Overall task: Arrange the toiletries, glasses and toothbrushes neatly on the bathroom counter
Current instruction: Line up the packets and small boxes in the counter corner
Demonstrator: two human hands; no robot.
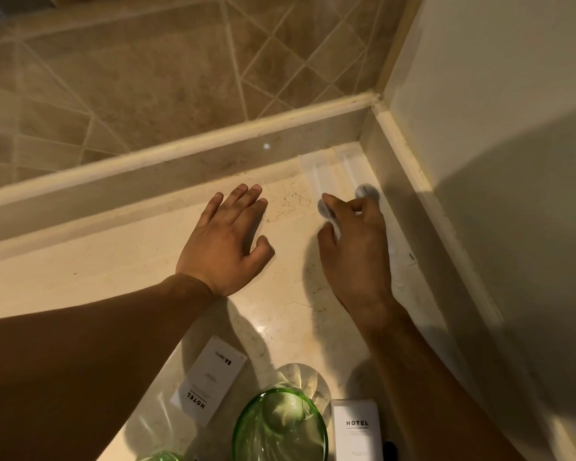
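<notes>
Two wrapped toothbrushes lie side by side in clear packets in the far right corner of the marble counter. My right hand rests on their near ends, index finger and thumb pinching the left packet. My left hand lies flat on the counter, fingers spread, holding nothing. Near the front edge stand a green glass in plastic wrap, part of a second green glass, a flat white "HOTEL" box and an upright white "HOTEL" box.
A low stone backsplash ledge runs along the counter's back, with tan diagonal tiles above. A pale wall with its own ledge closes off the right side.
</notes>
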